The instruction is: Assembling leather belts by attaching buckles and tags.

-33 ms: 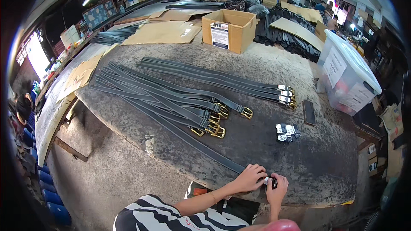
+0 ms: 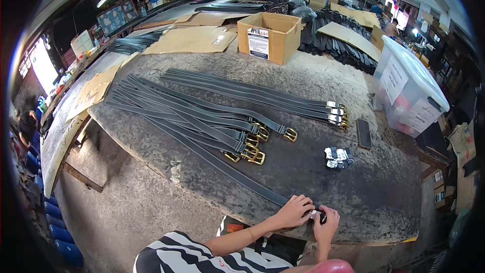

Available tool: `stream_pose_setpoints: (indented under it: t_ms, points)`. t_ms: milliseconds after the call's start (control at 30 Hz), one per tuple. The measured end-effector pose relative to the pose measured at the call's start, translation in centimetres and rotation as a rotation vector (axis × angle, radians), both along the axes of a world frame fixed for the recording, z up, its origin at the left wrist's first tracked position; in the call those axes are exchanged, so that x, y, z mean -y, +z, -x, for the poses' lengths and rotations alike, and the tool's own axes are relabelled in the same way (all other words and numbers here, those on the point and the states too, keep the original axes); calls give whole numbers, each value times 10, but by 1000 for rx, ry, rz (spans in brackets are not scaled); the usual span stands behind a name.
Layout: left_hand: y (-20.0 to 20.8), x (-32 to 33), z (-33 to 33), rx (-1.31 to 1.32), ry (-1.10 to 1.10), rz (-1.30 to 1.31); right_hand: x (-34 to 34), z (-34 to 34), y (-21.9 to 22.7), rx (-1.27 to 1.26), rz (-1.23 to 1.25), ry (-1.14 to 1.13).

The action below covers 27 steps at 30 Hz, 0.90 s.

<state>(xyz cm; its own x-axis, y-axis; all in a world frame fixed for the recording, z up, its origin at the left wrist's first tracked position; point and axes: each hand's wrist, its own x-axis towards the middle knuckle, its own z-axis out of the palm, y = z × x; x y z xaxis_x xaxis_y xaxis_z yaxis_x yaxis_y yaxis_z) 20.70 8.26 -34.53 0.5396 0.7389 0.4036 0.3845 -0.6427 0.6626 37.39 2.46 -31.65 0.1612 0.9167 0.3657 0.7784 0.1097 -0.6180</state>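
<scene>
A black belt (image 2: 237,177) runs from the heap down to the table's near edge. My left hand (image 2: 295,212) is closed over its near end, fingers curled. Beside it, my right hand (image 2: 327,224) pinches the belt's tip, where a dark rounded part shows; its buckle cannot be made out. A small white tag (image 2: 313,213) shows between the two hands. Farther off lies a loose heap of black belts (image 2: 202,116) with gold buckles (image 2: 252,151). Beyond it is a neat row of belts (image 2: 247,90) with white tags near their buckles. To the right sits a small pile of black-and-white tags (image 2: 338,157).
A dark phone-like slab (image 2: 363,133) lies right of the tags. At the right edge stands a lidded clear plastic bin (image 2: 411,88). An open cardboard box (image 2: 283,45) and flat cardboard sheets (image 2: 194,39) occupy the far side. Other people work in the background.
The whole view has shifted very slightly. Both hands keep the same hold on the belt's end.
</scene>
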Motion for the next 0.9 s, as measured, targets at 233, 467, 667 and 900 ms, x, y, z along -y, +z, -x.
stream_pose_setpoints:
  t_ms: [233, 467, 667, 900]
  points:
    - [5, 2, -3, -84, 7, -65, 0, -3, -1, -29, 15, -10]
    - [5, 9, -1, -75, -27, -47, 10, -4, -6, 15, 2, 10]
    - [16, 4, 4, -42, -1, -18, 5, -7, 8, -230, 20, 40]
    - [18, -5, -2, -22, 0, -41, 20, -78, -8, -408, -50, -57]
